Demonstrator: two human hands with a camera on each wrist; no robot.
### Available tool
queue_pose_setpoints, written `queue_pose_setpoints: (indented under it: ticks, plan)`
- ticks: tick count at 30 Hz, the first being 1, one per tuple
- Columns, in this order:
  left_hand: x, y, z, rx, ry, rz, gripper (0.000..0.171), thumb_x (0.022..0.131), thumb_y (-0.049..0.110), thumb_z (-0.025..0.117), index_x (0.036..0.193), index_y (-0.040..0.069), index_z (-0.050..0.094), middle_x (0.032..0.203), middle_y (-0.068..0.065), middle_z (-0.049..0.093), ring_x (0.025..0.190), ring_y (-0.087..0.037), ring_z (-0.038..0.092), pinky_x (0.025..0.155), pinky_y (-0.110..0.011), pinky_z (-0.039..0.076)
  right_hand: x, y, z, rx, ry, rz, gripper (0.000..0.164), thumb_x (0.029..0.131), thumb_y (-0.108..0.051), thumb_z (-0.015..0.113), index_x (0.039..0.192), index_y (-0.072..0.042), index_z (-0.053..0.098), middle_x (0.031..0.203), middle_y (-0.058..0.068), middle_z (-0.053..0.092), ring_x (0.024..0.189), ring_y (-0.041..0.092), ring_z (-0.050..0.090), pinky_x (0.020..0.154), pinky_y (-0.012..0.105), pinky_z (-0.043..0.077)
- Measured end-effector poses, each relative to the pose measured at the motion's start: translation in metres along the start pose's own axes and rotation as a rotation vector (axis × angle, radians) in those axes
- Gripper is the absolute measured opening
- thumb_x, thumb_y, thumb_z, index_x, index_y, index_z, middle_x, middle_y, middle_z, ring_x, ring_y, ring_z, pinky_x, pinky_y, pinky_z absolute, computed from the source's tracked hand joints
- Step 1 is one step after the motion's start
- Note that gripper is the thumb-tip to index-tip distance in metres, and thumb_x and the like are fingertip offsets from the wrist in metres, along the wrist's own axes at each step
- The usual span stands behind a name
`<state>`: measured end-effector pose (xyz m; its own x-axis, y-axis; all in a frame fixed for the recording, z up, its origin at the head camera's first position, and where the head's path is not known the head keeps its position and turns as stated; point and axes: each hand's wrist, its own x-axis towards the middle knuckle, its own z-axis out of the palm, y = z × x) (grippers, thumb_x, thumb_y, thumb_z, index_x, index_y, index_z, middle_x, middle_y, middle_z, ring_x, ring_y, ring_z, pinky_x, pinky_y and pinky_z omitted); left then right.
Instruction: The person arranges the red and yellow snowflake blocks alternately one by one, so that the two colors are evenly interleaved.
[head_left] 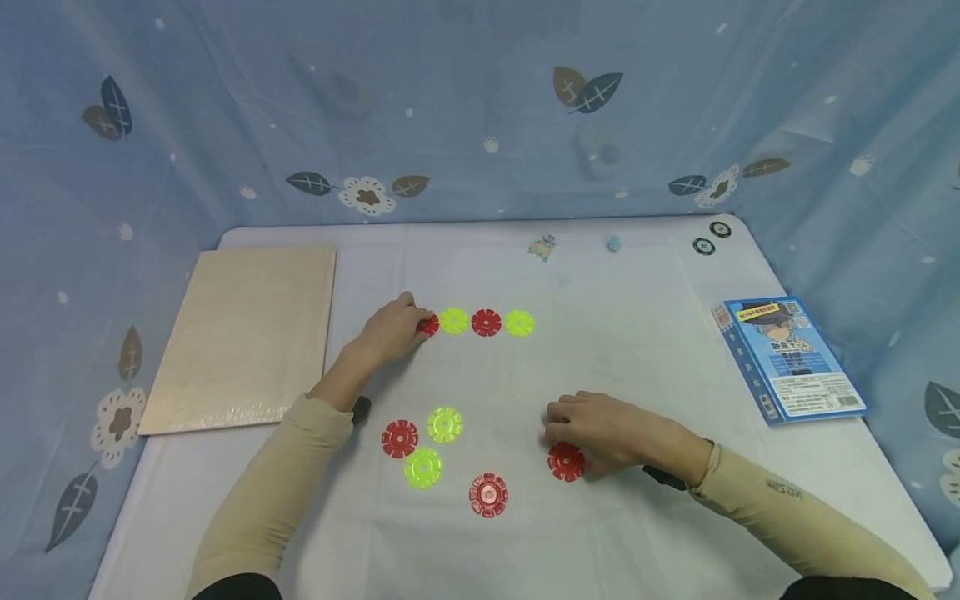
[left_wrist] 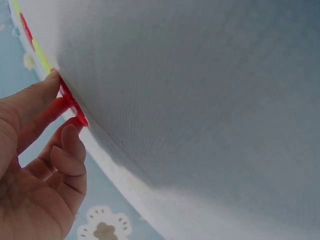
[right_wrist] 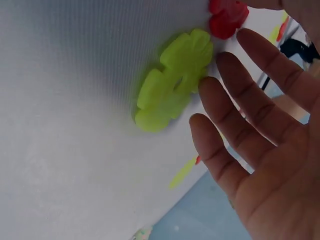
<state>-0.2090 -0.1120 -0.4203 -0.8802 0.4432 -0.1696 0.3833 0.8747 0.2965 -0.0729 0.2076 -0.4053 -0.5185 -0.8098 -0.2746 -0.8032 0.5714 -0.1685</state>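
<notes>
We find the left hand (head_left: 390,329) pinching the end red disc (head_left: 429,325), which sits right at its fingertips, at the left end of a row on the white table (head_left: 637,333). In the left wrist view we see that disc nearly edge-on, with the hand's lower fingers bent in toward the palm. Rightward from it run the near green disc (head_left: 453,321), just beside it, then the middle red disc (head_left: 486,322) and the last green disc (head_left: 520,323).

The right hand (head_left: 600,429) is lower and to the right, its fingers slightly spread and almost straight in the right wrist view. There we see the loose green disc (right_wrist: 175,80) just in front of the fingertips; whether they touch it, we cannot tell. The thumb-side red disc (head_left: 566,461) lies between the thumb and the first finger, and again we cannot be sure of contact.

Between the two arms, well apart from the left hand's fingers, we have the lower red disc (head_left: 400,438), the upper green disc (head_left: 445,424) and the lower green disc (head_left: 423,468) grouped together. The ringed red disc (head_left: 489,495) lies alone, to the left of the right hand.
</notes>
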Motion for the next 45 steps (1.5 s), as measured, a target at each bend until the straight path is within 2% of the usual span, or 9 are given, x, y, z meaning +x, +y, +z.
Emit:
queue_pose_setpoints:
  ticks: [6, 14, 19, 22, 31, 39, 45]
  plan:
    - [0.000, 0.002, -0.002, 0.001, -0.013, 0.001, 0.041, 0.089, 0.016, 0.068, 0.128, 0.005, 0.062, 0.107, -0.016, 0.057, 0.087, -0.023, 0.054, 0.076, -0.034, 0.049, 0.002, -0.006, 0.001, 0.003, -0.004, -0.013, 0.048, 0.066, -0.032, 0.085, 0.109, -0.027, 0.066, 0.106, -0.006, 0.059, 0.096, 0.010, 0.053, 0.088, 0.030, 0.049]
    - [0.000, 0.003, -0.004, -0.008, -0.019, -0.011, 0.040, 0.090, 0.016, 0.067, 0.128, 0.005, 0.062, 0.108, -0.015, 0.056, 0.089, -0.023, 0.055, 0.078, -0.035, 0.049, 0.005, -0.013, 0.005, 0.010, 0.051, -0.094, 0.038, 0.071, -0.028, 0.078, 0.105, -0.022, 0.063, 0.105, -0.005, 0.056, 0.086, 0.005, 0.052, 0.075, 0.020, 0.051]
    - [0.000, 0.004, -0.005, -0.008, -0.026, -0.017, 0.041, 0.090, 0.017, 0.068, 0.129, 0.005, 0.062, 0.109, -0.016, 0.057, 0.089, -0.023, 0.055, 0.078, -0.034, 0.049, 0.009, -0.017, 0.008, 0.003, 0.102, -0.115, 0.034, 0.071, -0.032, 0.076, 0.100, -0.019, 0.064, 0.102, -0.006, 0.056, 0.082, 0.004, 0.049, 0.070, 0.017, 0.048]
    - [0.000, 0.003, -0.004, -0.005, -0.028, -0.019, 0.041, 0.090, 0.017, 0.068, 0.129, 0.006, 0.062, 0.108, -0.016, 0.057, 0.089, -0.023, 0.055, 0.078, -0.034, 0.049, 0.012, -0.019, 0.009, -0.013, 0.105, -0.115, 0.034, 0.072, -0.034, 0.076, 0.100, -0.018, 0.063, 0.100, -0.006, 0.056, 0.082, 0.004, 0.049, 0.070, 0.016, 0.047]
    - [-0.001, 0.001, -0.004, 0.000, -0.020, -0.016, 0.041, 0.090, 0.017, 0.068, 0.128, 0.006, 0.062, 0.108, -0.016, 0.057, 0.087, -0.022, 0.055, 0.077, -0.034, 0.049, 0.015, -0.025, 0.008, -0.149, 0.088, -0.127, 0.037, 0.072, -0.033, 0.076, 0.103, -0.017, 0.062, 0.103, -0.003, 0.059, 0.084, 0.010, 0.053, 0.074, 0.019, 0.050]
    - [0.000, 0.001, -0.003, -0.003, -0.022, -0.004, 0.041, 0.090, 0.017, 0.068, 0.128, 0.005, 0.062, 0.108, -0.015, 0.057, 0.088, -0.023, 0.055, 0.078, -0.034, 0.050, 0.013, -0.023, 0.007, -0.144, 0.093, -0.117, 0.040, 0.072, -0.028, 0.078, 0.107, -0.018, 0.062, 0.108, -0.003, 0.058, 0.089, 0.013, 0.054, 0.076, 0.022, 0.051]
    - [-0.001, 0.000, -0.004, -0.014, -0.027, -0.017, 0.041, 0.090, 0.017, 0.068, 0.129, 0.005, 0.062, 0.109, -0.016, 0.057, 0.089, -0.023, 0.055, 0.079, -0.035, 0.050, 0.014, -0.010, -0.008, -0.094, 0.128, -0.077, 0.041, 0.072, -0.028, 0.079, 0.108, -0.016, 0.063, 0.106, -0.002, 0.060, 0.091, 0.014, 0.054, 0.079, 0.025, 0.052]
